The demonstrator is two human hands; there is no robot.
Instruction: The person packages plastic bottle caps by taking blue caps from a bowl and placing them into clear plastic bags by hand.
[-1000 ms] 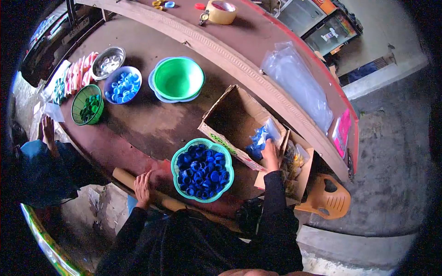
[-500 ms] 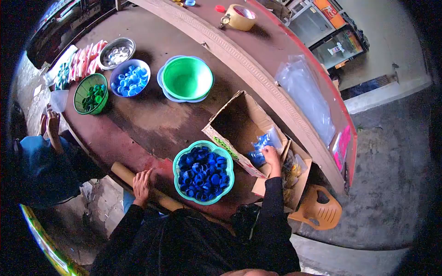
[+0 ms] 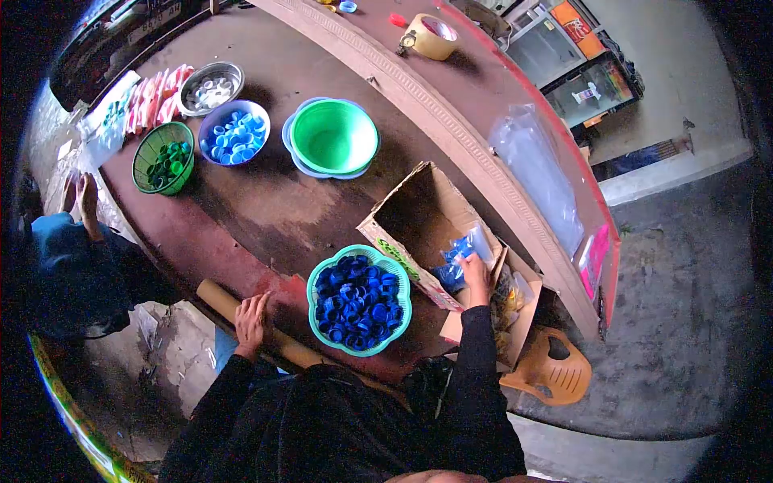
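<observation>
To the right of the turquoise basket [image 3: 324,264], the right hand [image 3: 477,282] curls its fingers at bagged blue caps [image 3: 451,272] inside a carton [image 3: 411,208]; how firmly they close is hidden. Left of the basket, the left hand [image 3: 252,324] lies palm-down, empty, fingers extended.

There are two cardboard boxes [image 3: 448,199], two baskets [image 3: 364,351], at least four bowls [image 3: 334,138], one tape roll [image 3: 431,49], one watch [image 3: 408,42] and one orange chair [image 3: 549,375]. The dark-blue caps [image 3: 359,301] are too many to count; the bagged blue pieces [image 3: 448,275] overlap too much to tell how many.
</observation>
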